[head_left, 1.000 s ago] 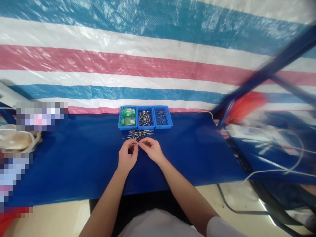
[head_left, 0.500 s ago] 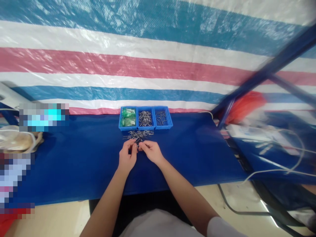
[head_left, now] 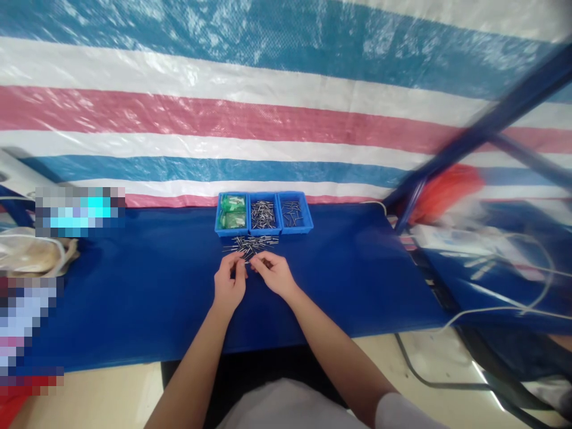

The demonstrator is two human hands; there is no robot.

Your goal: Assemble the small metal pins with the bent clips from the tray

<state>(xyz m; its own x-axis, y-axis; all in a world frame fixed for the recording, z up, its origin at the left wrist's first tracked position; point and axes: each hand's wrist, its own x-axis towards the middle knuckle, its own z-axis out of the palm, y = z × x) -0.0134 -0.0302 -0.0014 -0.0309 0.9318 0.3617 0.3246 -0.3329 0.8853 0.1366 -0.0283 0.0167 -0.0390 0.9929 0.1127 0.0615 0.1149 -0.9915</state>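
Observation:
My left hand (head_left: 230,280) is closed in a pinch, thumb against fingers. Facing it, my right hand (head_left: 274,273) is pinched too, its fingertips very close to the left ones. A small bright metal piece (head_left: 247,262) shows between the fingertips; its full shape is hidden. Just beyond my fingers lies a loose pile of thin silver-and-dark metal rods (head_left: 252,243). Behind that stand three blue bins side by side. The left bin (head_left: 231,232) holds green packets, the middle bin (head_left: 264,232) many metal rods, the right bin (head_left: 297,229) fewer, thin bent-looking rods.
A blue cover lies over the table (head_left: 348,280). Behind it hangs a striped plastic sheet (head_left: 286,113). At left is a clear plastic bag (head_left: 33,253). At right are a blue metal frame (head_left: 447,152), a red bag (head_left: 447,187) and a white cable (head_left: 482,310).
Both hands have shifted very slightly left, with the fingertips still close together. The pile and bins look the same.

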